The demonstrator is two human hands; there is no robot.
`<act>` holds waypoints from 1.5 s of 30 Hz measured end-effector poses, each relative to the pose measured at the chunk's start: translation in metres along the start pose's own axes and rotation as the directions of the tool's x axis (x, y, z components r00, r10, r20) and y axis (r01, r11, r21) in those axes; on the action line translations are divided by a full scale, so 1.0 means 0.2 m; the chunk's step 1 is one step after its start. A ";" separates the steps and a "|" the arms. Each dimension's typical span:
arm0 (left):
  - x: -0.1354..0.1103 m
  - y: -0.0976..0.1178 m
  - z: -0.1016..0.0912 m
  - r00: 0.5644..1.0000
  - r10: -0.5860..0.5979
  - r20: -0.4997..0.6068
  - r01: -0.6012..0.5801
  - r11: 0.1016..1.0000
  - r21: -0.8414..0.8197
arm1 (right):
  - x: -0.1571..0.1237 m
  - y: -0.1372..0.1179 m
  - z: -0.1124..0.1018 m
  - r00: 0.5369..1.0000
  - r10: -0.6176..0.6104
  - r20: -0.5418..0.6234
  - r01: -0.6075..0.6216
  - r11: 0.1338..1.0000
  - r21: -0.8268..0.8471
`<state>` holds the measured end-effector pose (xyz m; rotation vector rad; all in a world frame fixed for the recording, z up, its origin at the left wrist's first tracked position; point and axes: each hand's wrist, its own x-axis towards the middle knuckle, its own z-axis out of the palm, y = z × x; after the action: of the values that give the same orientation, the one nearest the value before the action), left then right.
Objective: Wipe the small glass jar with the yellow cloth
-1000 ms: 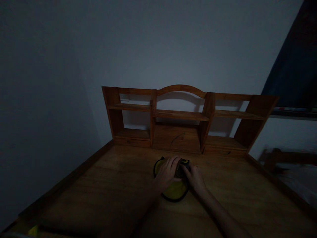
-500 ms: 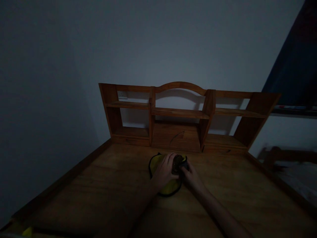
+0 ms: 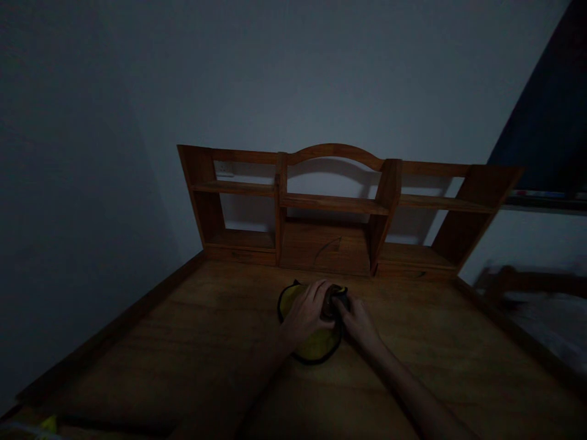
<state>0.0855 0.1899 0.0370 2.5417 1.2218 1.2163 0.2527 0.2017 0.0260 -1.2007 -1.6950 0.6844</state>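
A yellow cloth with black edging point(image 3: 316, 349) lies on the wooden desktop point(image 3: 206, 342), partly under my hands. My left hand point(image 3: 305, 313) is curled around a small, dark brown round object point(image 3: 328, 307), whose kind the dim light does not show. On its right side, my right hand point(image 3: 358, 319) grips a folded-over part of the cloth and presses it against the brown object. The right thumb lies over the fold, near the object's top. The fingertips of both hands are partly hidden.
A wooden shelf unit point(image 3: 334, 205) with several compartments stands along the desk's back edge. Raised wooden edging point(image 3: 137, 305) runs down the desk's left side. Something yellow point(image 3: 48, 425) shows at the lower left corner. A bed frame point(image 3: 527, 281) is at the right.
My right thumb has shifted up over the fold, covering more of the brown object's top. The cloth's right edge lies slightly further right. The view has tilted a little.
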 end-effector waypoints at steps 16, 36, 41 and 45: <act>0.00 -0.02 0.01 0.999 0.037 0.000 -0.037 0.998 0.057 | -0.01 -0.01 -0.04 0.995 -0.100 0.029 0.104 0.946 -0.306; -0.01 -0.05 0.01 1.000 0.011 0.028 -0.014 0.996 0.085 | 0.01 0.06 0.02 0.999 -0.026 0.040 0.023 0.998 0.053; -0.01 -0.04 0.01 0.998 0.041 0.044 -0.044 0.997 0.064 | 0.02 0.07 0.02 0.998 -0.034 0.060 0.026 0.990 0.137; -0.01 -0.03 0.00 0.993 0.077 0.092 -0.077 0.997 -0.003 | 0.01 0.05 0.00 0.995 -0.070 0.071 0.063 0.993 0.099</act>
<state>0.0810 0.1920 0.0335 2.6351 1.1152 1.0987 0.2570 0.2080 0.0193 -1.0586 -1.7353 0.7693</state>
